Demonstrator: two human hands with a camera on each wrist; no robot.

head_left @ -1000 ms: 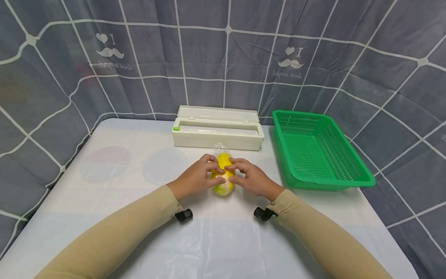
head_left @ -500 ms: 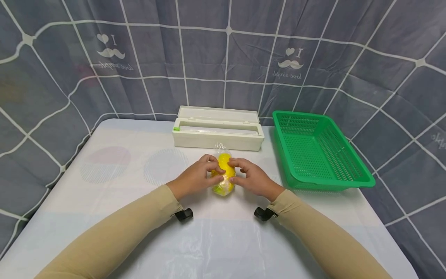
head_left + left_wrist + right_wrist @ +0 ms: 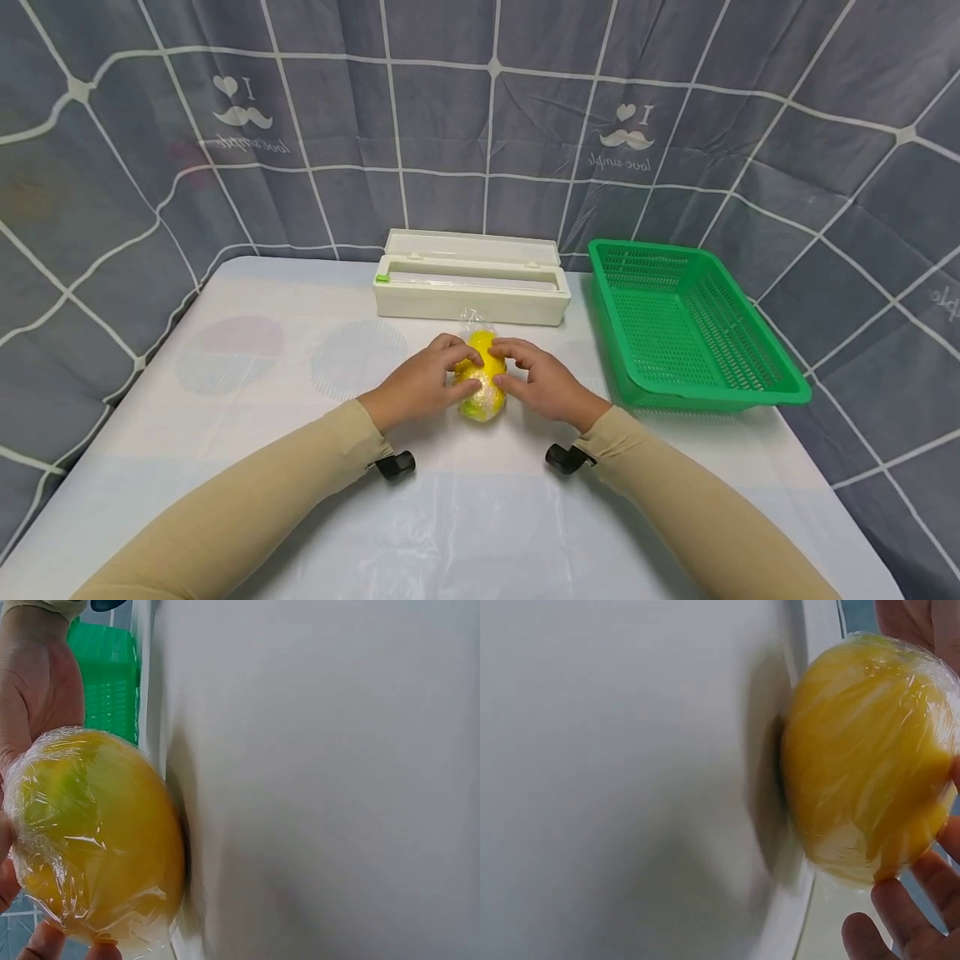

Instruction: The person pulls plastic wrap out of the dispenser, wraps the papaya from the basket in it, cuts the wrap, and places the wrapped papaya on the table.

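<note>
In the head view a yellow fruit with a greenish end point(image 3: 484, 402) lies on the table, wrapped in clear cling film that bunches up at its far tip. My left hand point(image 3: 423, 379) holds its left side, thumb near and curled fingers over the top. From the right, my right hand point(image 3: 550, 383) holds the other side with bent fingers and thumb. The left wrist view shows the wrapped fruit point(image 3: 105, 832) close up, its film crumpled at the left. Smoother film covers the fruit point(image 3: 866, 761) in the right wrist view, where right fingers point(image 3: 904, 911) touch its lower edge.
Behind the fruit stands a white cling film dispenser box point(image 3: 472, 308), lid raised, with a green slider at its left end. A green perforated basket point(image 3: 645, 390) sits at the back right. A grey checked curtain point(image 3: 435, 108) hangs around the table point(image 3: 480, 525).
The fingers of both hands have shifted slightly over the wrapped fruit, the right fingers drawing back a little from its top. The fruit stays in about the same place.
</note>
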